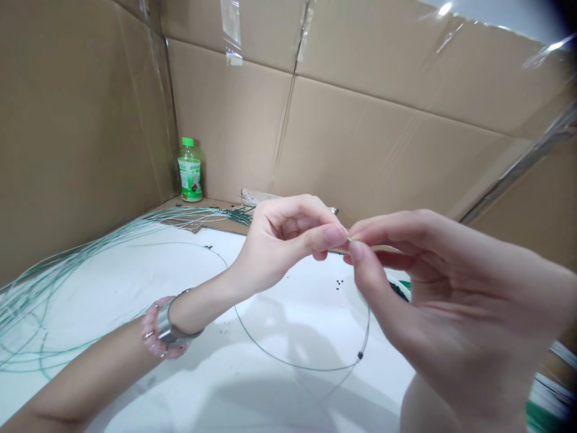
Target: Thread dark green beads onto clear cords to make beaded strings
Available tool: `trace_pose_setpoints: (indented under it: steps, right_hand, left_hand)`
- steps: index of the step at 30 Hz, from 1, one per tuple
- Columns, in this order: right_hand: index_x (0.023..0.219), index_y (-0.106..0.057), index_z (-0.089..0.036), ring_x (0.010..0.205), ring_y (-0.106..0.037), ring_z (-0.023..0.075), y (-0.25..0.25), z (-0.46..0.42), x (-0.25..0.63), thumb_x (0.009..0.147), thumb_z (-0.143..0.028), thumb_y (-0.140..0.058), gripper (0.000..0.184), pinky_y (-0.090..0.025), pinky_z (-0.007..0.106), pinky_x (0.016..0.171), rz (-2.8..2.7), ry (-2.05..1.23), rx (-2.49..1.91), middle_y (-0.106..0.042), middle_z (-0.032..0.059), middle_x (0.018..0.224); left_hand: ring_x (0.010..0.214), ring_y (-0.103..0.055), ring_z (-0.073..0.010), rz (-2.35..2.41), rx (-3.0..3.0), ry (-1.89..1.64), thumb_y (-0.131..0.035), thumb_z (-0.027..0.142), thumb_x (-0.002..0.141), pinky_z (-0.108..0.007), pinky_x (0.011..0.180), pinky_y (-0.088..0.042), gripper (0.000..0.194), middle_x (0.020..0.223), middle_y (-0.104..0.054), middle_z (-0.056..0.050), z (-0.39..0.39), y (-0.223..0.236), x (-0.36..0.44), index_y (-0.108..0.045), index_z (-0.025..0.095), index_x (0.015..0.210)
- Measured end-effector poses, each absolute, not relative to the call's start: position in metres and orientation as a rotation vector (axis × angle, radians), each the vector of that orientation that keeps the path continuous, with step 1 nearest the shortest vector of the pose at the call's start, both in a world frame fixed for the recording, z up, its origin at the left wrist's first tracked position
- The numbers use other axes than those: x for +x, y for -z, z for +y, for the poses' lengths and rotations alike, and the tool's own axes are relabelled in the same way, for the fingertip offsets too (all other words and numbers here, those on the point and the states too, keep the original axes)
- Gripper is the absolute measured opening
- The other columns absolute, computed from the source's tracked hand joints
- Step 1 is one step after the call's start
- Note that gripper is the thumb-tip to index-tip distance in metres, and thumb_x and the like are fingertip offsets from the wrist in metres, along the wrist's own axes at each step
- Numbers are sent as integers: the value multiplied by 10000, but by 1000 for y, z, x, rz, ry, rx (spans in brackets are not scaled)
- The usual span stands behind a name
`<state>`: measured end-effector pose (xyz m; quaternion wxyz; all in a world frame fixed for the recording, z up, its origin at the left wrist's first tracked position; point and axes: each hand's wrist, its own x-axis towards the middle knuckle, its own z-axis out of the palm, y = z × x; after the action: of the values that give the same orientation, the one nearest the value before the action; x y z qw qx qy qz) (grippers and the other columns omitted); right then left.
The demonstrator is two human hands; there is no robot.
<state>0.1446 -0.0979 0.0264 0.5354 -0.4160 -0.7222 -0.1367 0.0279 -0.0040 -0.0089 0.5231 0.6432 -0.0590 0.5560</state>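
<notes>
My left hand (pixel 293 234) reaches in from the lower left, thumb and forefinger pinched together. My right hand (pixel 433 282) meets it from the right in a like pinch. Between the touching fingertips shows a small pale tip; fingers hide most of it. Below the hands, a thin green wire (pixel 293 365) hangs in a wide loop, with a small dark bead (pixel 360 355) on it at the lower right. The loop's upper parts pass behind my hands. A loose wire end with small black bits (pixel 208 247) shows left of my left wrist.
A bundle of long green wires (pixel 81 258) spreads along the left of the white table surface (pixel 157 270). A green-capped bottle (pixel 190 171) stands in the back corner against cardboard walls (pixel 383 144). Several tiny black beads (pixel 339 283) lie beyond the loop. More wires (pixel 547 403) lie lower right.
</notes>
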Motion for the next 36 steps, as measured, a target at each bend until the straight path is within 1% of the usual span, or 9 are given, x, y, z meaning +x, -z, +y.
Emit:
trace_pose_setpoints:
  steps: [4,7,12,16,21,24,27,30,36]
  right_hand:
    - [723,-593,-222,548,-598,106,-27,-97,144,716,-77,-604,146,-569,209,509,-1706,360,-1018,-626,-45,619]
    - [719,-596,-217,534,-587,99,-26,-97,144,705,-57,-599,161,-565,201,508,-1716,331,-1014,-614,-44,616]
    - [712,-601,-201,503,-551,73,-24,-97,147,686,-38,-597,165,-568,189,565,-1765,348,-1049,-586,-60,597]
    - [688,-588,-191,487,-538,67,-26,-99,150,687,-68,-618,127,-555,188,559,-1809,443,-1125,-562,-70,563]
    - [731,-605,-210,510,-572,88,-27,-100,148,715,-63,-609,148,-552,194,511,-1743,355,-1068,-610,-45,613]
    - [746,-618,-220,535,-600,103,-27,-98,144,719,-51,-600,172,-536,186,461,-1688,315,-1018,-630,-33,638]
    - [748,-625,-219,536,-608,97,-26,-96,142,709,-39,-603,185,-529,170,450,-1676,316,-973,-629,-36,636]
    - [759,-627,-219,544,-611,98,-24,-95,142,704,-34,-607,194,-532,172,460,-1663,335,-965,-631,-37,644]
    - [751,-606,-208,551,-614,105,-23,-94,139,723,-54,-608,156,-525,188,460,-1657,403,-967,-628,-29,644]
  left_hand:
    - [543,-573,-66,-99,1575,-1351,-665,298,776,-160,477,-458,129,669,-651,3,-4,9,27,-666,188,710]
    - [546,-575,-80,-59,1638,-1404,-682,311,757,-174,462,-443,134,651,-651,-3,-4,8,26,-673,190,700]
    - [582,-579,-100,-97,1963,-1521,-698,194,736,-200,493,-439,12,670,-651,-13,2,-1,14,-703,194,725]
    - [570,-570,-117,-115,2215,-1501,-741,183,683,-225,512,-447,53,630,-636,-11,8,-6,7,-712,214,715]
    - [591,-602,-100,-100,1935,-1475,-686,160,745,-192,489,-459,31,690,-667,-12,3,-1,15,-692,190,738]
    - [542,-597,-83,-73,1718,-1453,-652,229,787,-175,453,-461,78,669,-664,-5,-1,4,23,-676,183,728]
    - [537,-601,-75,-98,1601,-1399,-642,277,798,-162,462,-479,124,662,-664,2,-3,6,27,-667,187,718]
    - [556,-610,-67,-136,1559,-1347,-633,268,808,-149,490,-492,120,671,-667,6,-3,6,27,-670,190,724]
    - [549,-589,-69,-110,1451,-1298,-643,288,796,-166,503,-501,128,663,-651,7,-7,7,27,-668,192,714]
